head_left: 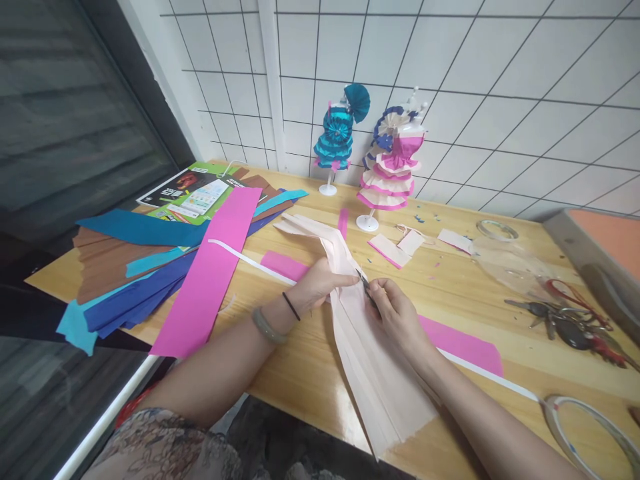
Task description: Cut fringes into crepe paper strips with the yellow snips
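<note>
My left hand (324, 280) is closed on a long pale pink sheet of crepe paper (373, 373), which hangs in folds over the table's front edge. In my right hand (395, 303) is a small pair of dark scissors (363, 281), its blades at the paper's edge just beside my left thumb. Beneath both hands runs a magenta paper strip (465, 343) with white tape (490, 377) along its edge. The middle of that strip is hidden by my hands and the pale paper.
Dress forms in teal paper (337, 140) and pink paper (393, 173) stand by the tiled wall. Left lie a magenta sheet (210, 273) and fanned blue and brown papers (107, 260). Keys (570, 327), a tape roll (595, 433) and cut pieces (390, 252) are scattered rightward.
</note>
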